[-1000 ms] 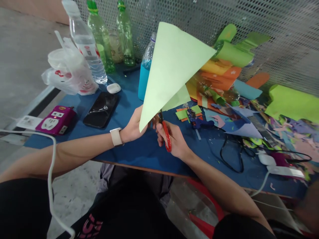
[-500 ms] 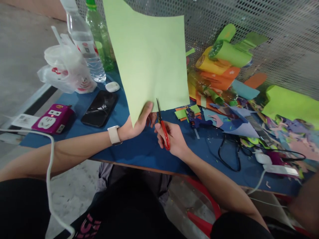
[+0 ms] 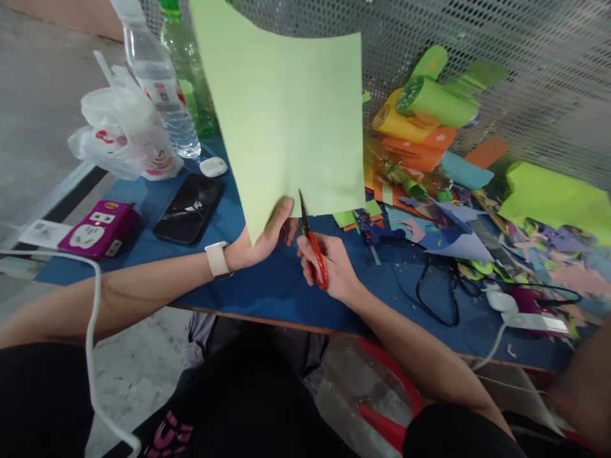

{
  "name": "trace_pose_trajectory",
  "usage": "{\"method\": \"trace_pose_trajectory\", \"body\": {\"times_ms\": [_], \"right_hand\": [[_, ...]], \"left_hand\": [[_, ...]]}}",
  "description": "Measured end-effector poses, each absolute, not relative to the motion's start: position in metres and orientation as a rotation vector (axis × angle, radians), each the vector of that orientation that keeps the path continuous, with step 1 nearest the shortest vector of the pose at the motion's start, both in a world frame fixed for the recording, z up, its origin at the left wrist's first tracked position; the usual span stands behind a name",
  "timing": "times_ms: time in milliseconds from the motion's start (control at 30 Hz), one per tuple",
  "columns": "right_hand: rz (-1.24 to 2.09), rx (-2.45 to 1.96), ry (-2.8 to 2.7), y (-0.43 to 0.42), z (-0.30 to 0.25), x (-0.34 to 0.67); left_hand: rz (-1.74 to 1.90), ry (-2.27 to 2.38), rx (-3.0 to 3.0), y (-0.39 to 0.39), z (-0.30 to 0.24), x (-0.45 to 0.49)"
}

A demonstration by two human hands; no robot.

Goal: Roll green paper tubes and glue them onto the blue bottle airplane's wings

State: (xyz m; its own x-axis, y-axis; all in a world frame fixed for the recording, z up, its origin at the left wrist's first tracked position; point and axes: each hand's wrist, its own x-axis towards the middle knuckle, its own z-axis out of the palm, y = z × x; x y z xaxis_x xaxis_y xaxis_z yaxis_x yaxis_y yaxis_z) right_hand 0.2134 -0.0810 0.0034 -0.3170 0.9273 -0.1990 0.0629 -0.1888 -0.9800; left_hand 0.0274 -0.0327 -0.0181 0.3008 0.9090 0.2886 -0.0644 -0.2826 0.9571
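A large sheet of light green paper (image 3: 296, 121) stands upright before me, its upper edge curved. My left hand (image 3: 270, 232) grips its lower edge, thumb on the near face and the other fingers behind. Red-handled scissors (image 3: 315, 251) are in my right hand (image 3: 331, 264), fingers wrapped round the handles. Their dark blades point up and overlap the sheet's bottom edge, just right of my left thumb. Whether paper lies between the blades I cannot tell.
On the blue table (image 3: 267, 292), a phone (image 3: 188, 207), a magenta power socket (image 3: 100, 229), a water bottle (image 3: 165, 95) and a bagged cup (image 3: 128, 133) stand left. Right are colourful paper scraps (image 3: 554, 267), a blue glue gun (image 3: 379, 232), paper-wrapped bottles (image 3: 434, 102) and a black cable (image 3: 436, 305).
The sheet's right side has swung slightly right and its lower edge sits a little lower. Both hands keep their grip and have barely moved.
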Motion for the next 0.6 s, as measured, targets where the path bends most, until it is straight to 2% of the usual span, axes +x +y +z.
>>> {"method": "trace_pose_trajectory", "body": {"times_ms": [600], "right_hand": [[1.512,-1.219,-1.452,-0.077,-0.009,0.216]], "left_hand": [[1.025,0.932,1.584,-0.040,-0.010,0.028]]}}
